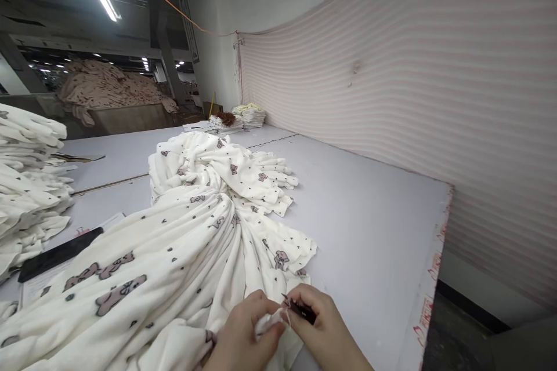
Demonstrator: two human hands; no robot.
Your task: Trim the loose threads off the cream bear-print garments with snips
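Note:
White plush fabric (183,243) with a print of small brownish-pink bears lies bunched on the table, gathered tight near its middle. My left hand (248,333) pinches a bit of this fabric at its near edge. Close beside it, my right hand (319,324) is closed around small dark thread snips (302,310), their tips pointing toward the left hand. The fingertips of both hands almost meet at the cloth edge. Part of the snips is hidden in the right palm.
A stack of the same printed fabric (30,185) stands at left, near a black phone-like slab (61,252) on papers. Folded cloths (250,116) sit at the table's far end. A striped cloth sheet (391,69) hangs along the right. The table's taped edge (435,266) drops off at right.

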